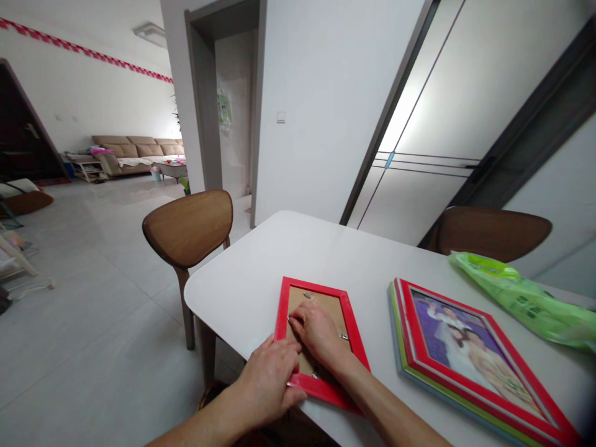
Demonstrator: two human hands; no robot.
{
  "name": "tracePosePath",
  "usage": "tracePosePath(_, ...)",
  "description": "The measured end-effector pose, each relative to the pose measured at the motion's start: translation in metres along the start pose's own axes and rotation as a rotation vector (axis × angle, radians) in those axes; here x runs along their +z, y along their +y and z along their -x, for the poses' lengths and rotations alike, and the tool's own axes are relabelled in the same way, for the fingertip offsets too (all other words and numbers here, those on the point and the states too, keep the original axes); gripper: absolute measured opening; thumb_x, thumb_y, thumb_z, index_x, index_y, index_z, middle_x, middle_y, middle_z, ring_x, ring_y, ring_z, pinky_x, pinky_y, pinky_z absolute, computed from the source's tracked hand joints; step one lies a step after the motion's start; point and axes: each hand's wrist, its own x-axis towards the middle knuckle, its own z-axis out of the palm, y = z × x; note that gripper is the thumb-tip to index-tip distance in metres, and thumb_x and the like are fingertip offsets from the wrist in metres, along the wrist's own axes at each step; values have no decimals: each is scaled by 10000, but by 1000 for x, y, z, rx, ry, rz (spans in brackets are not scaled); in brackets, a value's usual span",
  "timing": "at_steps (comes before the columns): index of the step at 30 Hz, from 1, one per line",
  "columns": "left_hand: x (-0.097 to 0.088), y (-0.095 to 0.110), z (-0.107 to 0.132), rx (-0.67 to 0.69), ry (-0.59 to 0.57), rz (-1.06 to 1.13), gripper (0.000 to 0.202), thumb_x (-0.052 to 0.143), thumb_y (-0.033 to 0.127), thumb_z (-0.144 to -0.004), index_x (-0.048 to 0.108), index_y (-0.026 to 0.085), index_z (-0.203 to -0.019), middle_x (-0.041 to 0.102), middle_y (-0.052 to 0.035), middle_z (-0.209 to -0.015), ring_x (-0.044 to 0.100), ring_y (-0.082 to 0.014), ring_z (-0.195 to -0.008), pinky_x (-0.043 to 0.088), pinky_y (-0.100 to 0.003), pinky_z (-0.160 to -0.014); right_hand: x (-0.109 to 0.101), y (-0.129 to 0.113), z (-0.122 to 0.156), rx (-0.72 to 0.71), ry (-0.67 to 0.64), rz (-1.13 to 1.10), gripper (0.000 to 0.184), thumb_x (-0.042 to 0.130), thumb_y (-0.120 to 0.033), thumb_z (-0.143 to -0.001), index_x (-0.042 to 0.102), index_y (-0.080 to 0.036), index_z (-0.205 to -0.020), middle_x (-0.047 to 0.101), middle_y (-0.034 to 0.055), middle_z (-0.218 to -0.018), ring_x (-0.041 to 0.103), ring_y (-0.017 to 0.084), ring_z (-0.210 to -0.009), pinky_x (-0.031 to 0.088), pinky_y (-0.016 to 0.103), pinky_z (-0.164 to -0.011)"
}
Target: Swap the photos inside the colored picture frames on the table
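A red picture frame (347, 310) lies face down on the white table (326, 248), its brown backing board up. My left hand (267, 382) grips the frame's near left corner, fingers curled over the red edge. My right hand (316, 332) rests on the backing board, fingertips pressed together at a small metal clip near the left edge. Other clips show at the board's top and right edges.
A stack of frames (465, 366), the top one red with a photo, lies to the right. A green plastic bag (526, 298) sits at the far right. Two wooden chairs (189, 226) stand at the table's far sides. Open tiled floor lies to the left.
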Motion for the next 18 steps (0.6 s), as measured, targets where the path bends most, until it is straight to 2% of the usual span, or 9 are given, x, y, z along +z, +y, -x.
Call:
tracePosePath(3, 0, 0, 0, -6, 0, 2, 255, 626, 259, -672, 546, 168, -896, 487, -85, -1203, 408, -219, -1120, 236, -360, -977, -3, 0, 1, 1, -17, -1, 208, 475, -241, -753, 640, -176, -644, 627, 29, -693, 538, 132, -722, 367, 242, -707)
tracePosePath(8, 2, -1, 1, 5, 14, 11, 266, 625, 253, -668, 544, 163, -905, 500, -82, -1183, 435, -217, -1088, 243, -342, -974, -6, 17, -12, 129, 51, 16, 234, 450, -300, -762, 628, -179, -856, 651, 46, -821, 565, 137, -736, 375, 234, -652)
tracePosePath(13, 4, -2, 2, 6, 16, 34, 289, 612, 250, -676, 534, 155, -938, 483, -89, -1201, 412, -220, -1110, 228, -353, -982, -6, 43, -34, 330, 126, 80, 233, 437, -306, -747, 620, -162, -737, 641, 94, -717, 565, 188, -678, 352, 274, -581)
tracePosePath(18, 1, 0, 4, -5, 7, 34, 312, 593, 236, -687, 520, 145, -977, 473, -98, -1212, 392, -208, -1133, 199, -364, -1001, -3, 52, -45, 418, 168, 48, 183, 482, -301, -710, 599, -161, -697, 631, 102, -710, 557, 190, -695, 344, 275, -596)
